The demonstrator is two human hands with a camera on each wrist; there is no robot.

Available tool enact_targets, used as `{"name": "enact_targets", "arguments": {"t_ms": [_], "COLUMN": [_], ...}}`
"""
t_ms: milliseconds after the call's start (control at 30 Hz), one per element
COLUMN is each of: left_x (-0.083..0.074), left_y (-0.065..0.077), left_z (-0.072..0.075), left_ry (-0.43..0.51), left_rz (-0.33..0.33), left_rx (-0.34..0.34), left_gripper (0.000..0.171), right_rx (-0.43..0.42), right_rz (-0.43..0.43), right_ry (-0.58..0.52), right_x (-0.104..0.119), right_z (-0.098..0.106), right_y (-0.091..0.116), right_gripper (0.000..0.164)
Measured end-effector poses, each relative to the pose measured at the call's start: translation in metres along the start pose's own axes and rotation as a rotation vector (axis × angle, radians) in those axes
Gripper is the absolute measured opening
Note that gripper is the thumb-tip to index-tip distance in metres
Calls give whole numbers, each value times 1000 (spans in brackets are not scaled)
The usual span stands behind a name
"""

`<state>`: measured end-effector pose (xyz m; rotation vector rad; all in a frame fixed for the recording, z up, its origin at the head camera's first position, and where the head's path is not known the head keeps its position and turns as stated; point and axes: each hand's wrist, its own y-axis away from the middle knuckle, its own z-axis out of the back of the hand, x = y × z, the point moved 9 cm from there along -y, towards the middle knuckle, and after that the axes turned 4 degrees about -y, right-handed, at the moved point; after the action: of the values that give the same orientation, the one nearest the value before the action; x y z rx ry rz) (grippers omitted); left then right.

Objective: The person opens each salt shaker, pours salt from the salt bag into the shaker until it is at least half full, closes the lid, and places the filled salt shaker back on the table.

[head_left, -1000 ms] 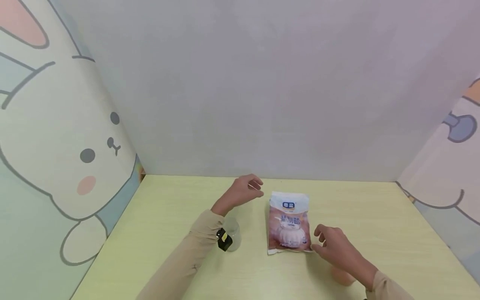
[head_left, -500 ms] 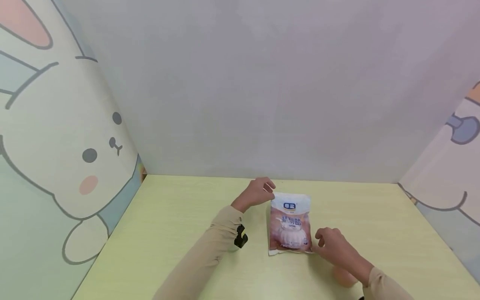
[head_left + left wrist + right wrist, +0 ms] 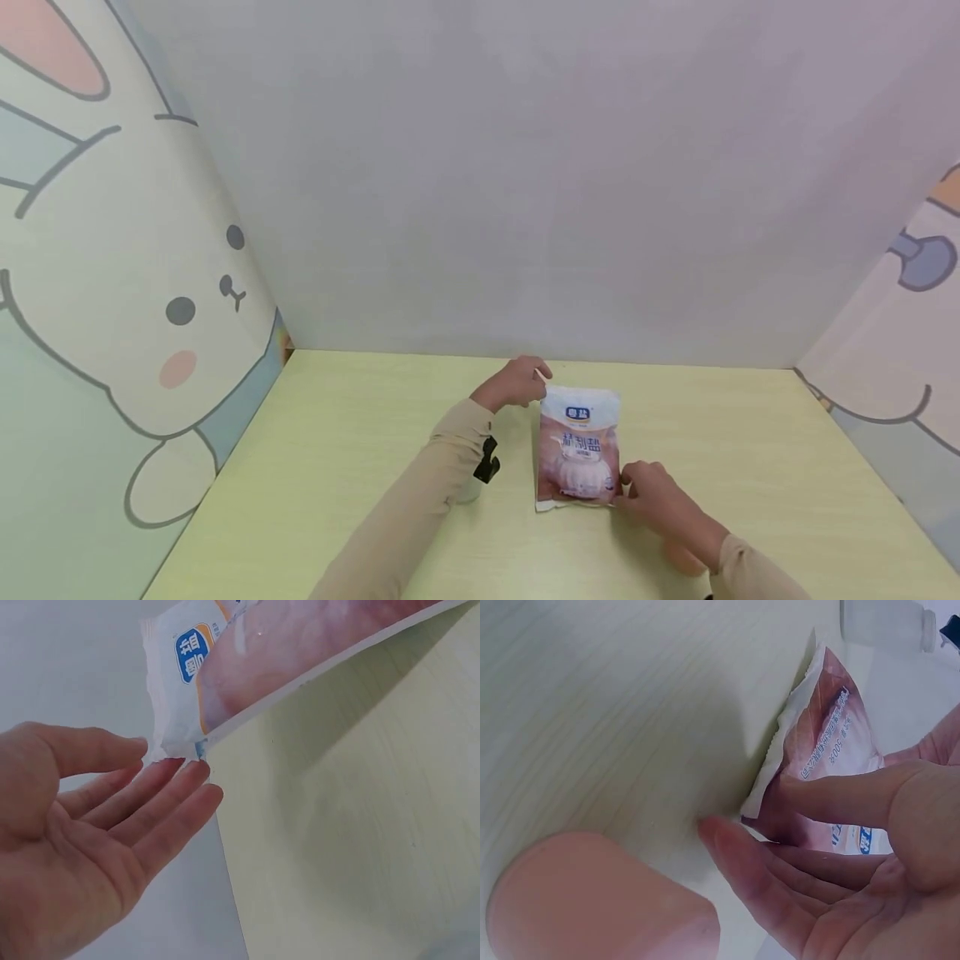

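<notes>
Nearest to us, a pinkish-orange cup (image 3: 684, 557) is standing or lying beside our right wrist, partly hidden; we are not able to tell which way up it is. Just beyond it, our right hand (image 3: 658, 493) is resting at the near right corner of a bag (image 3: 579, 450). Our right thumb is lying over the bag's printed face, while our index fingertip is sitting just outside the corner and the other right fingers (image 3: 761, 889) are passing beneath it. The corner is showing between thumb and fingers, though we cannot tell whether they are pinching it.

To the left, a clear jar (image 3: 468, 490) is standing half hidden behind our left sleeve (image 3: 420, 504). The bag is lying face up on the pale yellow desk (image 3: 352, 417) between our two hands, its brown end toward us and its white end away. At that far end, our left hand (image 3: 514, 382) is touching the top left corner. Our left fingers (image 3: 176, 821) are lying nearly straight, with the thumb held apart from them and its tip meeting the bag's edge. Behind the desk, a plain grey wall (image 3: 525, 183) is rising.
</notes>
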<state>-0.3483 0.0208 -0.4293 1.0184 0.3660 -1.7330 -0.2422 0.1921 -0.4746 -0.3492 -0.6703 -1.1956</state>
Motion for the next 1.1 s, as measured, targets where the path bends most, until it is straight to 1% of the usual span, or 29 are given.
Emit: {"name": "enact_targets", "arguments": {"t_ms": [100,200,333,433,533,633,733,933,1100], "left_x": [-3,-4,-9,-15,-22,-30,-36,-46,-48], "left_y": [-1,-1,0,2,3,6,11,18,24], "left_z": [-2,-4,-5,-6,-7,-9,-10,-12,-13], "left_ry": [-14,-33,-44,-58,-77,-106,-142,-221,-227], "left_rz": [-8,-18,-29,-37,-50,-76,-104,-158,-192], "left_rx": [22,26,22,29,52,76,89,79,60], "left_gripper": [31,27,20,16,12,9,8,9,8], "right_rx": [-5,-3,-3,1,18,35,34,27,39], "right_rz": [1,-10,5,29,38,56,83,128,154], "right_ry": [4,8,24,23,2,-17,-32,-35,-50], "right_x": [0,-2,-1,0,0,-1,0,1,2], "right_z": [-2,-3,-3,-2,-3,-4,-5,-5,-6], "right_y": [-1,-2,-2,-1,-1,0,1,3,3], "right_gripper": [12,12,14,16,19,22,24,26,30]}}
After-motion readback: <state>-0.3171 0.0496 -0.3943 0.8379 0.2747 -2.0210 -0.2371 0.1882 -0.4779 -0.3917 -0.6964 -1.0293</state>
